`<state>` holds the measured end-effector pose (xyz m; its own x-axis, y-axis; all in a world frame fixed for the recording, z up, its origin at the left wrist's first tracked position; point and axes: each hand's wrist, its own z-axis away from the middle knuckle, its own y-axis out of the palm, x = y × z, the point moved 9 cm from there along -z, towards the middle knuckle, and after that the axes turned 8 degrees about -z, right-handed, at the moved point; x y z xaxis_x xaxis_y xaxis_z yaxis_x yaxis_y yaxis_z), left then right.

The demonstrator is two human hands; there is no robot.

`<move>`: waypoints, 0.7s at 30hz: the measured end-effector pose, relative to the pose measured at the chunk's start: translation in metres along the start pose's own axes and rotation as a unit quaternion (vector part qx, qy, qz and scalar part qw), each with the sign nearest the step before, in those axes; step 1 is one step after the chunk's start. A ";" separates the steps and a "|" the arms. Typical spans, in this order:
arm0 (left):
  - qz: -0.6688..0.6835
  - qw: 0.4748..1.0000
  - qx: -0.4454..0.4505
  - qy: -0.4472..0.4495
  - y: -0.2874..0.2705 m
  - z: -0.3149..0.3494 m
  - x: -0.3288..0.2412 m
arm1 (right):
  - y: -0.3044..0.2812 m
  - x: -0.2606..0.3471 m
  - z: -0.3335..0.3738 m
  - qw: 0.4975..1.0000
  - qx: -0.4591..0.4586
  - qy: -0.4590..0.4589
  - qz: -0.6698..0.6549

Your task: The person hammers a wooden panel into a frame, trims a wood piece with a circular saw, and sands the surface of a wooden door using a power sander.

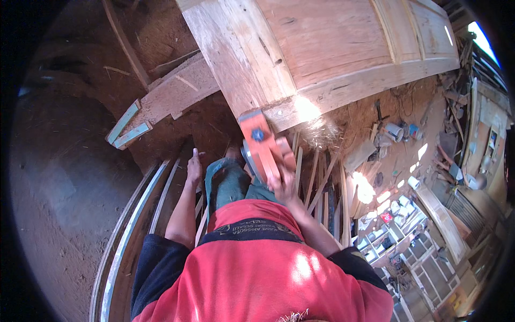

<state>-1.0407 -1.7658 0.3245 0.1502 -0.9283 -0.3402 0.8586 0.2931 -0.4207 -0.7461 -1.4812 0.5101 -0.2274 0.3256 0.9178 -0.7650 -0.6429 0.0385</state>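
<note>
My right hand (pixel 282 185) is wrapped around the handle of an orange electric hand planer (pixel 263 142) with a dark blue front knob. The planer's front end is at the near corner of a wooden panel door (pixel 327 32), and shavings fly off to its right. Whether its sole touches the wood cannot be made out. My left hand (pixel 195 165) hangs at the left beside my leg, holding nothing, with thumb and fingers apart.
A rough plank (pixel 177 86) with pale blue end pieces juts out left of the door. Long wooden strips (pixel 131 236) lean at the left, and more sticks (pixel 322 185) stand at my right. Cans (pixel 394 131), scraps and a wooden lattice frame (pixel 424 263) lie farther right.
</note>
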 end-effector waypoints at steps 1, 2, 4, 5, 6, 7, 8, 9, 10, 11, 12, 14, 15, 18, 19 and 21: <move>-0.019 1.000 0.006 -0.008 0.002 -0.003 0.001 | -0.002 -0.005 0.013 1.000 -0.008 0.007 0.006; -0.036 0.999 0.010 -0.017 0.004 -0.004 0.005 | -0.003 -0.006 0.024 1.000 -0.013 0.014 0.012; -0.007 1.000 0.007 -0.018 0.006 0.000 0.010 | 0.001 -0.017 0.028 0.999 0.008 0.048 0.001; 0.018 1.000 0.005 -0.013 0.005 0.001 0.005 | 0.005 -0.015 0.015 0.999 0.004 0.049 -0.004; 0.016 1.000 0.006 -0.010 0.005 0.003 0.001 | 0.009 -0.013 -0.001 0.999 0.001 0.048 -0.004; 0.018 1.000 0.003 -0.025 0.005 0.007 -0.009 | 0.013 -0.003 -0.023 1.000 -0.005 0.030 -0.001; 0.019 0.999 0.000 -0.041 0.003 0.011 -0.016 | 0.019 0.009 -0.045 1.000 -0.009 0.012 0.000; 0.030 0.999 0.003 -0.019 0.001 0.016 -0.026 | 0.025 0.026 -0.070 1.000 -0.020 -0.004 -0.005; 0.040 0.999 0.007 0.003 0.000 0.019 -0.034 | 0.031 0.042 -0.093 0.999 -0.032 -0.020 -0.010; 0.072 0.997 -0.019 -0.010 -0.007 0.014 -0.016 | 0.040 0.056 -0.116 0.999 -0.033 -0.020 -0.004; 0.071 0.997 -0.016 -0.007 -0.007 0.012 -0.020 | 0.039 0.063 -0.133 0.999 -0.041 -0.021 0.009; 0.043 0.999 -0.007 -0.001 -0.011 0.009 -0.019 | 0.034 0.068 -0.146 0.999 -0.035 -0.020 0.021; 0.040 0.999 0.004 0.009 -0.009 0.008 -0.019 | 0.034 0.070 -0.148 0.999 -0.028 -0.018 0.034; 0.067 0.997 -0.002 -0.034 0.002 0.016 -0.030 | 0.002 0.043 -0.092 0.998 -0.054 -0.028 0.026; 0.065 0.997 -0.001 -0.036 0.001 0.016 -0.030 | -0.011 0.031 -0.065 0.997 -0.069 -0.022 0.011; -0.014 1.000 0.006 -0.015 0.006 0.012 -0.029 | -0.037 -0.005 -0.004 0.996 -0.069 0.056 -0.020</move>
<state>-1.0346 -1.7395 0.3422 0.1412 -0.9425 -0.3029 0.8686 0.2647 -0.4188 -0.7189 -1.4562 0.5024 -0.2543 0.4297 0.8664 -0.8483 -0.5293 0.0135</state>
